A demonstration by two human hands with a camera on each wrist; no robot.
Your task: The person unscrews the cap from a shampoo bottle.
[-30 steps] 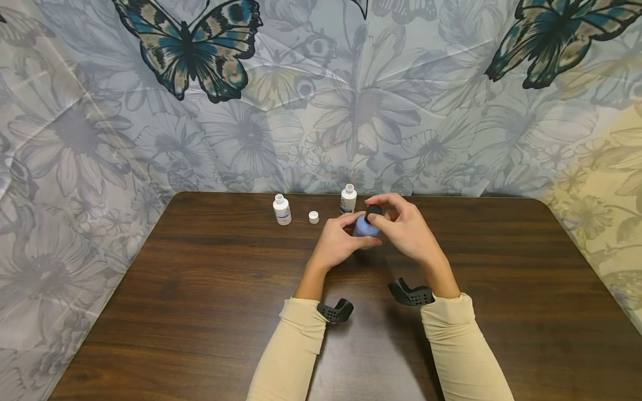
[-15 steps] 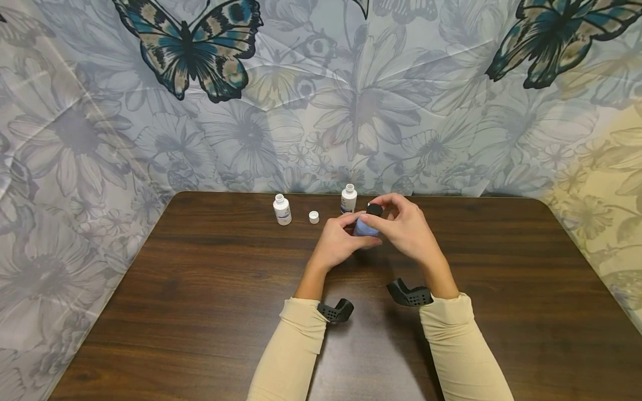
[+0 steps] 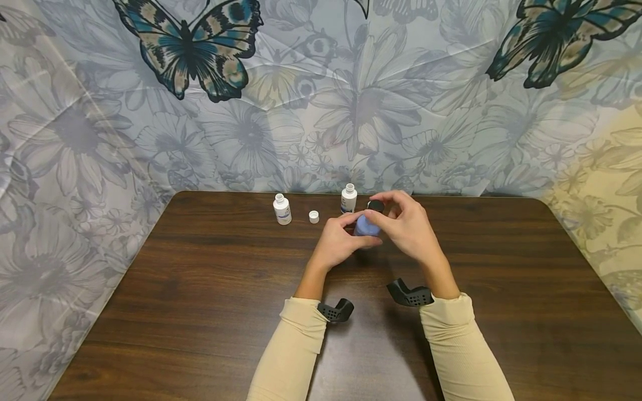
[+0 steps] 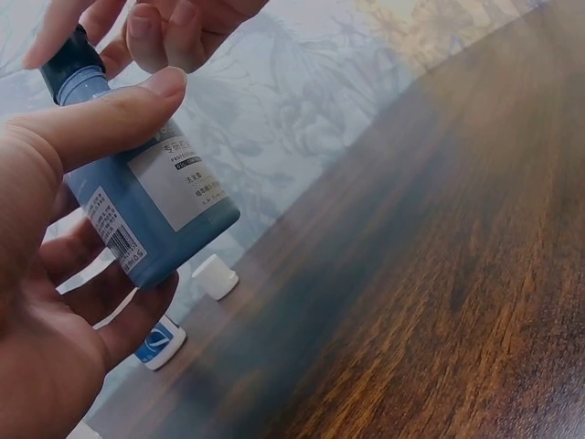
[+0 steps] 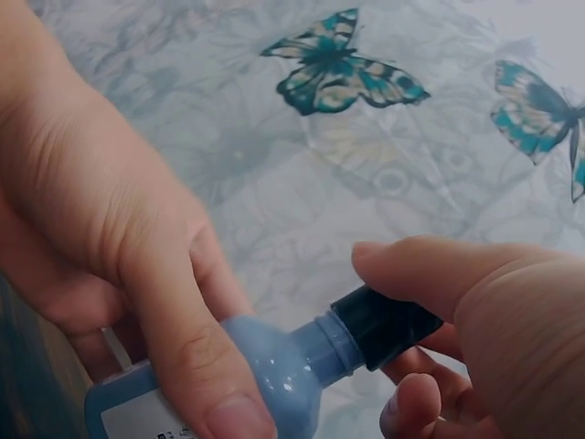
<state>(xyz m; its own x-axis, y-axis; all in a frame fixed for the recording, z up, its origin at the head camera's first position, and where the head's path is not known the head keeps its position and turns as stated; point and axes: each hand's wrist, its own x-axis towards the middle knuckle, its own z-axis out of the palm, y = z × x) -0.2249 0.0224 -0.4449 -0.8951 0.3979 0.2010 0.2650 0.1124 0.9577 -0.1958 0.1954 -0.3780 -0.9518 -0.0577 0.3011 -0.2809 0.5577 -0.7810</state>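
A small blue bottle (image 3: 366, 226) with a black cap (image 5: 384, 327) is held above the table by both hands. My left hand (image 3: 341, 239) grips its body, the thumb across the front and the fingers behind. White printed labels and a barcode show on that bottle in the left wrist view. The thumb and fingers of my right hand (image 3: 408, 225) pinch the black cap, which sits on the bottle's neck. In the right wrist view, a ridged blue collar (image 5: 340, 343) shows just below the cap. The bottle leans, with its cap end toward my right hand.
Near the back edge of the brown table (image 3: 200, 312) stand two uncapped white bottles, one at the left (image 3: 282, 210) and one (image 3: 348, 199) just behind my hands. Between them lies a small white cap (image 3: 314, 216). A butterfly-print cloth (image 3: 251, 133) hangs behind the table.
The right thumb and fingers have shifted slightly round the black cap. My left hand and the blue bottle's body stay nearly in place.
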